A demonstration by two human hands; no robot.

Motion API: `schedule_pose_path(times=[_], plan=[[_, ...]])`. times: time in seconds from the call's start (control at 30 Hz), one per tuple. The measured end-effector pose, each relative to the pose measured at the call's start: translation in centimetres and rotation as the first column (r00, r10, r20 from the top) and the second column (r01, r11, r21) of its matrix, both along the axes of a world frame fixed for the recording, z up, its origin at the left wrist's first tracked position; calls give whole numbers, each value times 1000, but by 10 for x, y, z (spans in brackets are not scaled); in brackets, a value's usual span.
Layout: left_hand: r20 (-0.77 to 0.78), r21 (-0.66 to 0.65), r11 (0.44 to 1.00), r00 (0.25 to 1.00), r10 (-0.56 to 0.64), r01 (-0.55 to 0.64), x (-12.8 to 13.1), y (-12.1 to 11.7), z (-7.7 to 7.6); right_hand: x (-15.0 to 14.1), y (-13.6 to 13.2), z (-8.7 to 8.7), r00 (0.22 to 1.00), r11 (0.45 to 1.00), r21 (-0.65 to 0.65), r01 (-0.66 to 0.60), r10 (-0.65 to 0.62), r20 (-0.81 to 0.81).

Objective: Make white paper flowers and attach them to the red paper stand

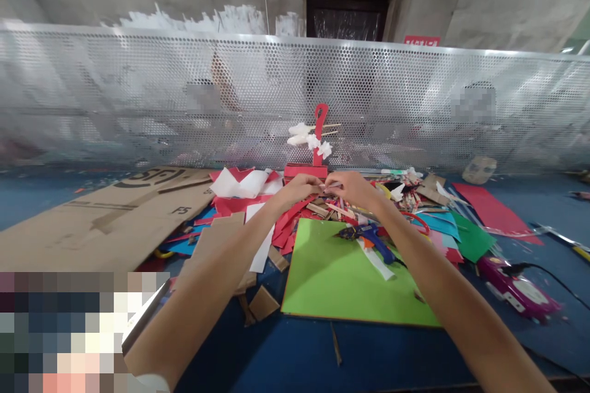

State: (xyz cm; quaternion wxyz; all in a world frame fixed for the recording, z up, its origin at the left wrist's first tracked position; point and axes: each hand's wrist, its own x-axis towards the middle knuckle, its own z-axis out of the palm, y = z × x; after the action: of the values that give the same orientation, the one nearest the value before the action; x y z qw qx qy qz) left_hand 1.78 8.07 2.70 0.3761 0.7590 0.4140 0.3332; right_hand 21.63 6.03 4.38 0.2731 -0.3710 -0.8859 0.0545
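Perforated metal (258,92) backs the blue table (276,350); near its far edge, the left hand (302,186) and right hand (353,188) meet, fingers curled, any hold unclear, just before a red stand (318,159).

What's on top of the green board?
A blue glue gun, a white strip and a small brown scrap. The right forearm crosses the green board; anything behind the arm is hidden.
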Motion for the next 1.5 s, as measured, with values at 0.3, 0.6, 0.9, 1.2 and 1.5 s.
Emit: schedule_pose_path(times=[0.3,0.6,0.9,1.2,1.5], plan=[[104,-78,997,995,6,2,1,1,0,-1,0,0,996,998,28,58,-56,-70],[159,-107,994,987,19,-2,2,2,2,0,5,-1,977,994,-59,95,-104,-185],[168,-100,995,986,12,5,1,3,0,-1,11,-7,983,994,-19,111,-113,-142],[146,-60,998,989,11,-2,-1,9,-5,0,10,-8,975,992,-61,112,-122,-186],[162,-58,998,987,10,0,-1,10,-6,0,5,-3,928,978,-202,46,-117,-354]])
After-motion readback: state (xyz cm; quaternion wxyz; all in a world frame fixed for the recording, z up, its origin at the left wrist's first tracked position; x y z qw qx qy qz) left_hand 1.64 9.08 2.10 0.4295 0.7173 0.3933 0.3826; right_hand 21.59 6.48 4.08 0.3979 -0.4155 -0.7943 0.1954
